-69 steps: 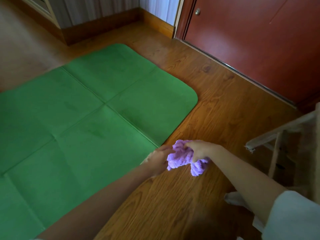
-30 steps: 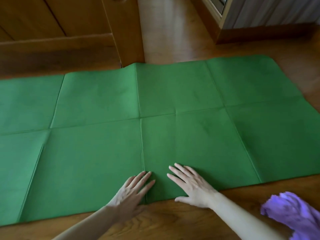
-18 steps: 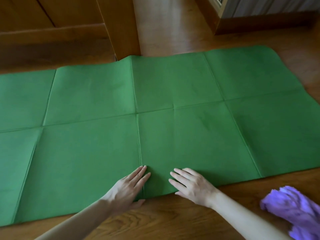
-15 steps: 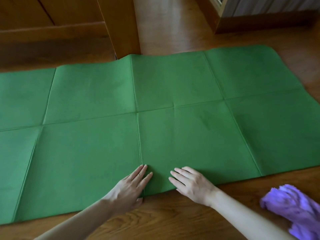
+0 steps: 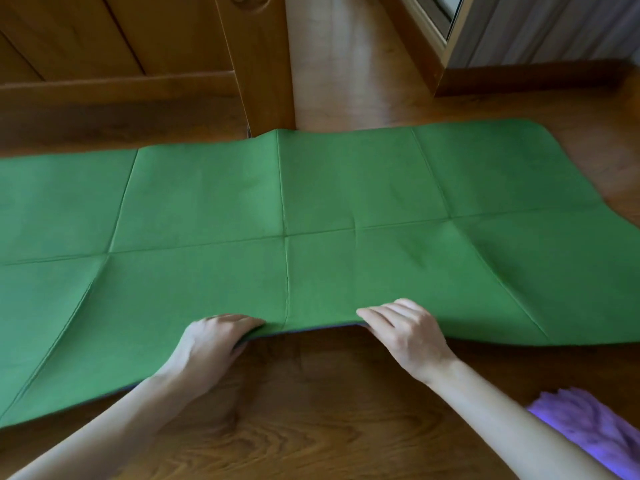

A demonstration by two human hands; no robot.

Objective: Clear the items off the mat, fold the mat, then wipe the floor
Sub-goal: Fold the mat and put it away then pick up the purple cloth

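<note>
A large green mat (image 5: 346,202) with fold creases lies spread across the wooden floor (image 5: 311,410), with nothing on it. My left hand (image 5: 211,344) and my right hand (image 5: 405,330) both grip the mat's near edge at its middle. That edge is lifted off the floor, showing a dark underside. A purple fluffy cloth (image 5: 588,431) lies on the floor at the lower right, beside my right forearm.
A wooden door and its frame (image 5: 256,60) stand behind the mat at the far left. A wooden baseboard and a window frame corner (image 5: 446,57) sit at the far right, with a strip of floor between them.
Both hands lay flat on the mat's near edge earlier. Now their fingers have curled around that edge and raised it off the floor. Before that, my hands held the purple cloth.
</note>
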